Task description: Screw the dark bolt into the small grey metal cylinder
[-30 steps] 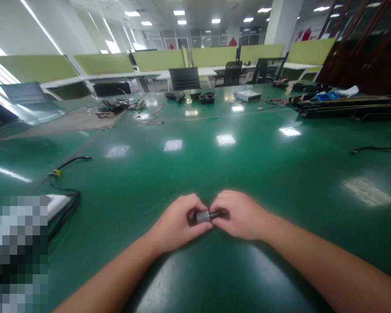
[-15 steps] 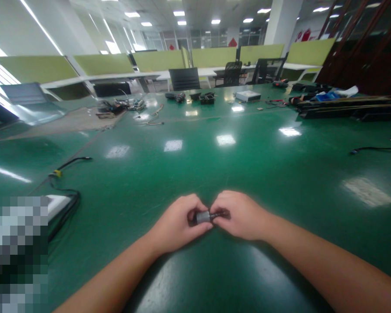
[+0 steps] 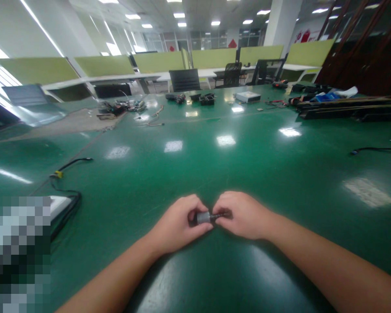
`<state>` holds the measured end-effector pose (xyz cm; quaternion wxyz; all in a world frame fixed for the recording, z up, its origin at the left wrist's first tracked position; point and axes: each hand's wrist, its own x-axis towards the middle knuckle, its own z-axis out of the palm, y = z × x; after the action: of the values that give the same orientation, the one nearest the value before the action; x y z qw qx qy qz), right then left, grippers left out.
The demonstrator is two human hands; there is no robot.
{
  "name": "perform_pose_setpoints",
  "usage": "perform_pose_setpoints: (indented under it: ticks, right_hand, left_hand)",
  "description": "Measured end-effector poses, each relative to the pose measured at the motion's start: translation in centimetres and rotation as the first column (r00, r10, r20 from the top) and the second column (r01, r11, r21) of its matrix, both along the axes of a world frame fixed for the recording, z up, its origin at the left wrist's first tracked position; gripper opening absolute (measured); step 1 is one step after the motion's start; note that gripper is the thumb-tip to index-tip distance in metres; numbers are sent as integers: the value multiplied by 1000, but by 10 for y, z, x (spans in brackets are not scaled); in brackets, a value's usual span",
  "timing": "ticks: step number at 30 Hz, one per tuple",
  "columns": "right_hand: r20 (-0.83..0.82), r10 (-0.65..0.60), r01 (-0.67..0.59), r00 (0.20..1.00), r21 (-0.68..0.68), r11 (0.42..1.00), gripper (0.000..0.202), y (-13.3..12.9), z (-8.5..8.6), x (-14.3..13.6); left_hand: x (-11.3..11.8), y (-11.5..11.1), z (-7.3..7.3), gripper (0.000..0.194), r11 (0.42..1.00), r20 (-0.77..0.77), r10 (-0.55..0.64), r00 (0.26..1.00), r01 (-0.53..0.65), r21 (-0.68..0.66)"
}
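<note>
My left hand [image 3: 184, 224] is curled round a small grey cylinder [image 3: 203, 217] with a dark end, gripping it between thumb and fingers. From the cylinder's right end a thin dark shaft [image 3: 217, 215] points at my right hand [image 3: 239, 215]. The fingers of my right hand are pinched round that shaft, hiding part of it. Both hands are close together, low over the green table [image 3: 195, 169]. Whether the shaft and cylinder are one piece I cannot tell.
At the left lie a black cable [image 3: 74, 161] and a white-edged object [image 3: 60, 204], partly pixelated. Tangled parts [image 3: 127, 105], black parts [image 3: 207, 99] and a flat silver box [image 3: 248, 96] sit far back. Dark long strips [image 3: 348, 108] are stacked at the back right.
My right hand has shifted very slightly right, so a little more of the dark shaft shows. My left hand holds the cylinder as before.
</note>
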<state>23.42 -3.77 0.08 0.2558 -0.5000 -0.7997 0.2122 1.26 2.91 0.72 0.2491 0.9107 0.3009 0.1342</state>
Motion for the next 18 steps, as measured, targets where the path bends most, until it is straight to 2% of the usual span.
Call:
perform_pose_setpoints:
  ticks: [18]
  right_hand:
    - [21,14,-14,1000,3,1000,8,-1,3,8]
  left_hand:
    - [0,1,0,23,1000,-9,-13,1000,13,-15]
